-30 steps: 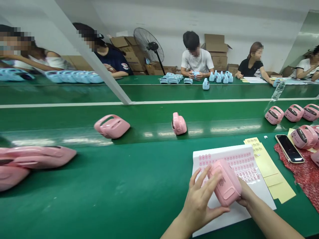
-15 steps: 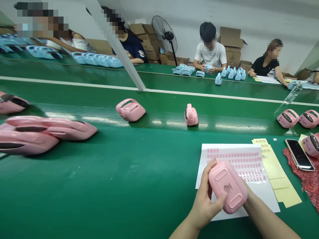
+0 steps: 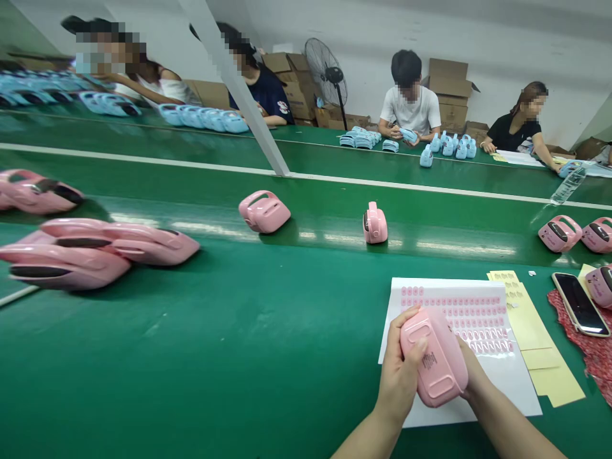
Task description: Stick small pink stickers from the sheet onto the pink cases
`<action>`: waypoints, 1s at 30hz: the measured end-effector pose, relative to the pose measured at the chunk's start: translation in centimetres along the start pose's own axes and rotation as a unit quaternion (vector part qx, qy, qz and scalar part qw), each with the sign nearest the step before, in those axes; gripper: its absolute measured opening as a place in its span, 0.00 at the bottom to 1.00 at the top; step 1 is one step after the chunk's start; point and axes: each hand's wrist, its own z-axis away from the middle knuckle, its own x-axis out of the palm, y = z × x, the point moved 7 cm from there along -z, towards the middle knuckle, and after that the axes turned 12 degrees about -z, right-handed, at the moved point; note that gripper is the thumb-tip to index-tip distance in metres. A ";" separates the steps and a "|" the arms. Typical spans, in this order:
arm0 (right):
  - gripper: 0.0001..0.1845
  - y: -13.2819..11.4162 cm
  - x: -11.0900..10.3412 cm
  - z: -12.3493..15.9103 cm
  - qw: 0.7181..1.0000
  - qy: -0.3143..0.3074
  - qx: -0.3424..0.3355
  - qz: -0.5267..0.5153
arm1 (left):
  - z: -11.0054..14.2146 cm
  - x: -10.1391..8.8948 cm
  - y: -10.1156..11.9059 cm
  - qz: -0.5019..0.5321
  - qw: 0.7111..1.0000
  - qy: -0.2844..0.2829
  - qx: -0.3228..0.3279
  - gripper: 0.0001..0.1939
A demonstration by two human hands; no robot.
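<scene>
Between both hands is a pink rounded plastic device [image 3: 442, 373], its underside turned up toward me. Two oblong raised pads and a small block of dark print show on that underside. My left hand [image 3: 399, 373] grips its left side, the thumb lying across the base and the fingers along the far edge. On the opposite side, my right hand [image 3: 473, 370] supports it; the device hides most of those fingers. Beneath lies a white sheet [image 3: 507, 389] bearing rows of small pink stickers [image 3: 459, 301].
Yellow backing sheets [image 3: 538, 344], a phone [image 3: 580, 305] and red cloth [image 3: 593, 357] lie to the right. Pink handled devices stand along the belt [image 3: 325, 217]; others cluster at left [image 3: 95, 252]. Across the belt, several people handle blue devices [image 3: 205, 118]. A slanted white post [image 3: 243, 95] rises between.
The pink device has tilted slightly, showing more of its right side. My left thumb has moved up its base toward the upper pad. The whole view has shifted a little.
</scene>
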 end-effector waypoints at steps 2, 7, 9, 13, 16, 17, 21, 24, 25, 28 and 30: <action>0.20 -0.5 -0.3 0.2 0.999 0.037 -0.024 0.017 | -0.1 -0.1 -1.1 0.056 0.997 -0.034 -0.040 0.25; 0.21 -3.4 0.1 -0.6 0.954 0.033 -0.103 0.279 | 0.6 -0.4 -4.2 0.189 0.957 -0.203 -0.087 0.32; 0.18 -5.8 0.8 -1.5 0.894 0.029 -0.211 0.395 | 0.5 -1.6 -5.1 0.227 0.955 -0.168 -0.091 0.29; 0.15 -8.8 1.8 -4.4 0.776 0.073 -0.340 0.527 | -0.2 -3.6 -6.1 0.282 0.950 -0.045 -0.127 0.21; 0.11 -8.9 2.1 -6.6 0.763 0.064 -0.345 0.542 | -0.8 -4.2 -5.9 0.318 0.938 0.009 -0.141 0.18; 0.10 -8.8 2.1 -6.9 0.764 0.063 -0.347 0.541 | -1.0 -4.2 -6.0 0.335 0.931 0.018 -0.146 0.18; 0.04 -8.5 1.4 -5.9 0.851 0.081 -0.338 0.393 | -1.7 -3.9 -6.2 0.421 0.893 0.036 -0.155 0.22; 0.09 -7.1 1.4 -4.1 0.949 0.050 -0.274 0.147 | -2.1 -3.2 -6.0 0.460 0.875 0.052 -0.143 0.25; 0.10 -6.5 1.9 -3.4 0.961 0.030 -0.257 0.099 | -2.2 -3.0 -5.9 0.474 0.867 0.062 -0.140 0.25; 0.11 -5.5 3.4 -1.6 0.966 -0.002 -0.253 0.053 | -2.4 -2.0 -5.4 0.534 0.831 0.076 -0.137 0.25; 0.09 -5.2 3.8 -1.1 0.963 0.003 -0.263 0.056 | -2.5 -1.3 -5.1 0.564 0.810 0.068 -0.145 0.24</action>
